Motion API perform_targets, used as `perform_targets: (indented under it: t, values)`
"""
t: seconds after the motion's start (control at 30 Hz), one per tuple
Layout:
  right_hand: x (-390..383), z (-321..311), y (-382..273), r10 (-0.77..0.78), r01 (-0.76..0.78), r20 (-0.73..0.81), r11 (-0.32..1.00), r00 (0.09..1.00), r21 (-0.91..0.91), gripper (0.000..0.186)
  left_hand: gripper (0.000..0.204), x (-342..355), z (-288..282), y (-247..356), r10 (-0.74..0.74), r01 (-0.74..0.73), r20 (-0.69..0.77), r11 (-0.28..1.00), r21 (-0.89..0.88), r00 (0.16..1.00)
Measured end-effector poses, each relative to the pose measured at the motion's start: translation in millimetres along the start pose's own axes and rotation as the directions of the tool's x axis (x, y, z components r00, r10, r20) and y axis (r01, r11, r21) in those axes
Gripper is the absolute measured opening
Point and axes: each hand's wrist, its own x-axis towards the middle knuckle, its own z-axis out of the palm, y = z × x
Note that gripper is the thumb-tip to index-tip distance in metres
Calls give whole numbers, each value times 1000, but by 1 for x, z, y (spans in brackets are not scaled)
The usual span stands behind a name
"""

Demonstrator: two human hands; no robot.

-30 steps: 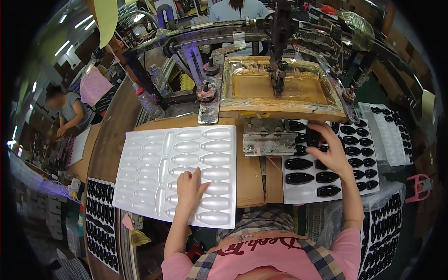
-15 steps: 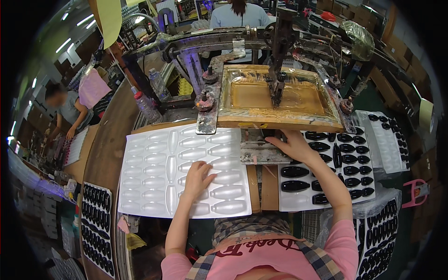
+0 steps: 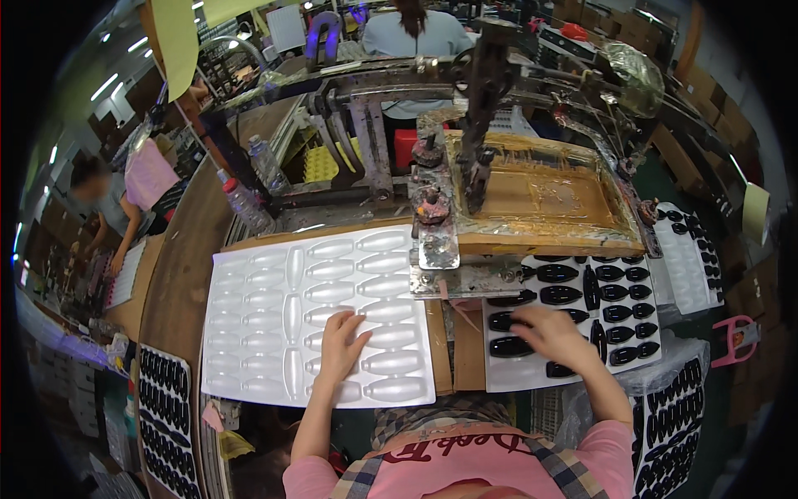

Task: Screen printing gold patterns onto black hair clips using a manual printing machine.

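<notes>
My left hand [image 3: 339, 348] rests on a white moulded plastic tray [image 3: 220, 378] with rows of bottle-shaped hollows, its fingers loosely bent and nothing in them. The hollows that show hold nothing. To the right, my right hand [image 3: 555, 334] reaches over a second white tray [image 3: 525, 380] filled with glossy black bottle-shaped pieces. Thumb and forefinger are apart at one black piece [image 3: 500, 320], partly covering it; a firm grip does not show. Above stands a screen printing frame [image 3: 549, 243] smeared with amber ink, clamped to a metal bracket [image 3: 439, 249].
A stained metal plate [image 3: 470, 283] sits below the screen. At the left edge, another tray of black pieces [image 3: 166, 416] lies low. Plastic bottles [image 3: 248, 204] stand at the back left, and a pink stool [image 3: 736, 341] at far right. Other people work behind and to the left.
My right hand has come out from under the screen frame and down to the black pieces. The frame and its bracket have shifted right. My left hand stays on the white tray.
</notes>
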Motion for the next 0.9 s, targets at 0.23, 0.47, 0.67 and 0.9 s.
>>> perform_targets:
  t: [0.23,0.47,0.67,0.9]
  values:
    - [-29,30,6,134,-83,187,963,973,-257,35,32,-4,-1,7,-12,12,11,1000,7,1000]
    - [-27,-2,1,314,-326,116,939,942,106,44,34,2,-26,36,126,-119,-50,985,123,991]
    - [-31,-38,11,362,-288,-143,880,921,378,60,28,77,-40,87,331,-336,-151,942,-3,931]
    - [6,-48,13,251,-131,-298,920,921,369,52,19,164,26,77,544,-541,-156,839,64,825]
